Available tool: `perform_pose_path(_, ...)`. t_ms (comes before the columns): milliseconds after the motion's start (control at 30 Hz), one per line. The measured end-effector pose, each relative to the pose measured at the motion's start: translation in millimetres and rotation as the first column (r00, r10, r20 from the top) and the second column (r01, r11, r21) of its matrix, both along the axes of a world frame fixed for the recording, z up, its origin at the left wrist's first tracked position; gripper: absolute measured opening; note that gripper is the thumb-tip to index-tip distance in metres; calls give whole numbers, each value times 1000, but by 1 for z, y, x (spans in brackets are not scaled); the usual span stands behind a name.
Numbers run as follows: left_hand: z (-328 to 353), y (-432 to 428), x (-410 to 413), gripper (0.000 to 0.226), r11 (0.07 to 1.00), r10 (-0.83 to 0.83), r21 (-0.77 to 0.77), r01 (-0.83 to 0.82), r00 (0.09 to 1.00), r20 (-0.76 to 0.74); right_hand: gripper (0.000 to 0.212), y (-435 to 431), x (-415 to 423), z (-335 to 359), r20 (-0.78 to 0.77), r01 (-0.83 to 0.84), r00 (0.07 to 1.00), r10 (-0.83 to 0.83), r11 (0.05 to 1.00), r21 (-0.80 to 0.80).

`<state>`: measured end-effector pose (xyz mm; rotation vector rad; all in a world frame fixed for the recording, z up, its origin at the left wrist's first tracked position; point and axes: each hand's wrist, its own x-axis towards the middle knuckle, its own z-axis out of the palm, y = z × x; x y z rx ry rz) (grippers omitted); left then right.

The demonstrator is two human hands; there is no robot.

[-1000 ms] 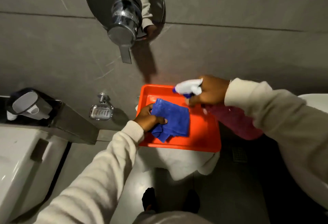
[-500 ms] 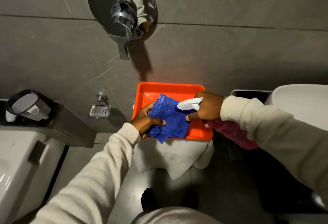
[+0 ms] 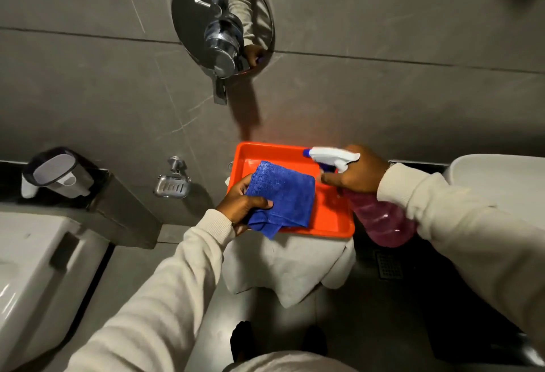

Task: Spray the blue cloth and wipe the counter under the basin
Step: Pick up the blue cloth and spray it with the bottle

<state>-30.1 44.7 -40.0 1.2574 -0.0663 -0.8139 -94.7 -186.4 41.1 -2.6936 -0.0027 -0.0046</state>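
My left hand (image 3: 241,205) grips a folded blue cloth (image 3: 284,194) by its left edge and holds it over an orange tray (image 3: 333,218). My right hand (image 3: 358,171) is closed around a spray bottle (image 3: 380,221) with a pink body and a white trigger head (image 3: 330,156). The nozzle points left, just above and to the right of the cloth. A white basin (image 3: 501,186) shows at the right edge, on a dark counter (image 3: 413,163) whose top is mostly hidden behind my right arm.
The tray rests on a stand draped with a white towel (image 3: 292,265). A chrome mixer (image 3: 224,32) and a soap dish (image 3: 172,186) are on the grey tiled wall. A white toilet (image 3: 35,268) stands at left, a floor drain (image 3: 389,265) at lower right.
My right hand has drawn the spray bottle back to the right and raised it off the cloth. My left hand has lifted the blue cloth slightly higher over the tray.
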Motion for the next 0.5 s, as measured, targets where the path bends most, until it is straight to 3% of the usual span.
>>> perform_pose_path(67, -1, 2, -2, 46, 1000, 23, 13, -22, 1000, -15, 13, -4, 7, -2, 70, 226, 967, -245, 950, 215)
perform_pose_path(100, -1, 4, -3, 47, 999, 33, 14, -32, 999, -29, 12, -4, 13, -6, 86, 287, 939, -333, 896, 337)
perform_pose_path(200, 2, 5, 1, 51, 998, 54, 29, -53, 997, -58, 5, 1, 38, -14, 143, 330, 847, -512, 717, 615)
perform_pose_path(333, 1, 11, 2, 56, 998, 54, 45, -50, 994, -90, 11, 13, 74, -44, 213, 341, 746, -631, 636, 692)
perform_pose_path(500, 1, 14, 1, 54, 994, 86, 70, -83, 996, -37, 16, 17, 99, -77, 146, 429, 646, -750, 514, 743)
